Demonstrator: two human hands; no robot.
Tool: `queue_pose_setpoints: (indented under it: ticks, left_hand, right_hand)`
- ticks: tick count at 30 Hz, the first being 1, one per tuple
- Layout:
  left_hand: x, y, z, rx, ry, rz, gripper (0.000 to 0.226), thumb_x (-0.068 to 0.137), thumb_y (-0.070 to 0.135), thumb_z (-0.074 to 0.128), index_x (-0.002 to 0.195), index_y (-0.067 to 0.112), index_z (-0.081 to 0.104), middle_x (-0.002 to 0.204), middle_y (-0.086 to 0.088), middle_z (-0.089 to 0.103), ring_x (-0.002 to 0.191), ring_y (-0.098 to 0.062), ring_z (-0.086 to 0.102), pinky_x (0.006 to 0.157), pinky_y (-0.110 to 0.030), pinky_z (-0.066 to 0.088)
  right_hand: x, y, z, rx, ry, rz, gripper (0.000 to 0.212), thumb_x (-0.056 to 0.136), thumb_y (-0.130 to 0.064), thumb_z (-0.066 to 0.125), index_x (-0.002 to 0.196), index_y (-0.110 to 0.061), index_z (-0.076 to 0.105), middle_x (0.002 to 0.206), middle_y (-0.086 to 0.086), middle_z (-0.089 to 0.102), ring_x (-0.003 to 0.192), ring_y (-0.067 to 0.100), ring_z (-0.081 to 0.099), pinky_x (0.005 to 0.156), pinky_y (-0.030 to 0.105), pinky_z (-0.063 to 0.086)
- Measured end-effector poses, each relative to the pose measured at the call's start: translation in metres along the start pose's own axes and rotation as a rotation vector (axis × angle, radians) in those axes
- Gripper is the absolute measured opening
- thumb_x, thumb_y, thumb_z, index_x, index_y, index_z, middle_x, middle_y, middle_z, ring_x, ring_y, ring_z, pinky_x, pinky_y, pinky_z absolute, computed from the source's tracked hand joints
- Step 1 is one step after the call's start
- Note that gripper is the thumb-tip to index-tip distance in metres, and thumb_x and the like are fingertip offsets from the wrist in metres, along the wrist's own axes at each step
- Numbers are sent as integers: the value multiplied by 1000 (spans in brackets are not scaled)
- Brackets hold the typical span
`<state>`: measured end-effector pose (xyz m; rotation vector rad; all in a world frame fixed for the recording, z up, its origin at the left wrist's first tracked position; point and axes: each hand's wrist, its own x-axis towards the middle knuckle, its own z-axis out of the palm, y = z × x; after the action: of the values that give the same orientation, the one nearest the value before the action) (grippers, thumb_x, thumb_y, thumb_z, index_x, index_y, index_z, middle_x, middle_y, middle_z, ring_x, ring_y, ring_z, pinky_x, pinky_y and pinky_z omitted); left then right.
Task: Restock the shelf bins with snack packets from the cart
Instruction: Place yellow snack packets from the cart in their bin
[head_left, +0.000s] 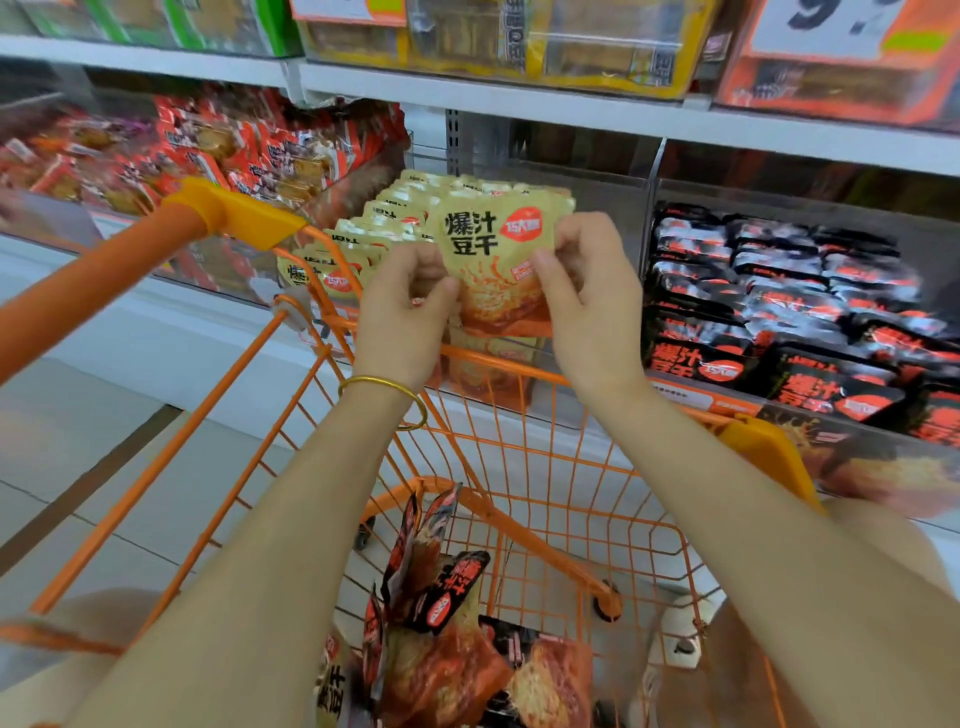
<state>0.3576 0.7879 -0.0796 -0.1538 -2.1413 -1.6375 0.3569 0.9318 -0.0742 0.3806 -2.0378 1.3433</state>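
I have both hands up over the far end of the cart (498, 360), and between them is one yellow packet (488, 260) with black characters and a red badge on its face. My left hand (405, 306) pinches the packet's left edge, thumb on the front and fingers curled behind. My right hand (587, 296) pinches the right edge the same way. A thin gold bangle (384, 388) sits on the left wrist.

The packet is upright, facing me, raised above the cart's rim and directly in front of the middle shelf bin. In that bin a row of matching yellow packets (384, 213) stands one behind another. I cannot tell whether the packet I hold touches that row.

To the right, the next bin is packed with black packets (779, 306) lying in stacked rows. To the left, another bin holds a loose heap of red packets (223, 150). Above them runs a white upper shelf (519, 98) carrying more goods, too blurred for me to read.

Down in the cart's wire basket, close to me, lie several loose packets (447, 665) in black and orange-red, some on end and some flat. The cart's orange handle (104, 279) slants across the left of my view, over a pale tiled floor (104, 441).
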Motion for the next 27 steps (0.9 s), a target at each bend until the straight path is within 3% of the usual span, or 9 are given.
queue_pose_setpoints:
  ticks: [4, 7, 12, 15, 17, 19, 22, 24, 27]
  left_hand:
    - [5, -4, 5, 96, 76, 122, 16, 86, -4, 53, 86, 12, 50, 78, 13, 48, 72, 7, 53, 67, -10, 45]
    - [7, -5, 8, 148, 96, 151, 16, 87, -2, 54, 88, 13, 51, 79, 17, 46, 72, 10, 50, 66, -4, 39]
    - [10, -7, 9, 187, 104, 191, 16, 87, 0, 53, 90, 16, 50, 80, 16, 49, 76, 2, 50, 69, -16, 44]
    - [7, -16, 9, 341, 32, 148, 9, 89, 3, 53, 92, 11, 54, 85, 2, 54, 82, -16, 53, 74, -24, 45]
    - [4, -20, 10, 400, -5, 106, 16, 90, 4, 52, 105, 8, 57, 91, 1, 54, 88, -19, 55, 79, -28, 46]
    - [2, -18, 10, 401, -1, 131, 36, 89, 2, 52, 125, 11, 50, 97, 1, 54, 90, -16, 54, 80, -29, 47]
    - [-2, -16, 10, 476, -18, 256, 53, 87, -2, 51, 136, 15, 41, 110, -6, 53, 99, -23, 53, 84, -32, 45]
    - [-5, -18, 10, 584, -12, 320, 54, 84, -5, 51, 135, 13, 44, 114, -12, 51, 103, -29, 50, 85, -34, 42]
    - [-6, -24, 7, 766, 16, 392, 45, 80, -3, 49, 122, 10, 56, 111, -18, 53, 99, -35, 47, 82, -42, 44]
  right_hand:
    - [-5, 12, -1, -86, 14, 8, 5, 88, -14, 57, 87, -12, 52, 85, 4, 57, 78, 24, 56, 71, 44, 48]
    - [-4, 15, -1, -98, 34, 22, 7, 87, -15, 59, 87, -10, 54, 84, 6, 58, 75, 25, 56, 68, 45, 48]
    - [-8, 14, -2, -97, 35, -46, 6, 88, -10, 59, 85, -8, 53, 81, 4, 54, 75, 25, 54, 66, 42, 47]
    - [-10, 23, 0, -164, -69, 70, 16, 87, -11, 62, 81, -13, 47, 76, 1, 53, 72, 23, 54, 66, 46, 48]
    - [-12, 26, 1, -227, -162, 142, 13, 87, -13, 62, 88, -13, 49, 81, 2, 57, 75, 21, 56, 69, 46, 49]
    - [-13, 22, 0, -226, -172, 159, 23, 89, -17, 61, 108, -14, 49, 97, 5, 59, 84, 20, 59, 72, 40, 51]
    - [-14, 14, -2, -430, -134, -75, 40, 91, -17, 58, 129, -15, 46, 104, 8, 59, 81, 25, 61, 61, 38, 50]
    - [-14, 14, -3, -566, -155, -185, 36, 91, -16, 57, 126, -14, 52, 102, 8, 60, 74, 29, 61, 54, 39, 51]
    - [-16, 19, 1, -605, -215, -161, 23, 90, -11, 58, 113, -9, 59, 102, 10, 60, 73, 34, 62, 53, 42, 52]
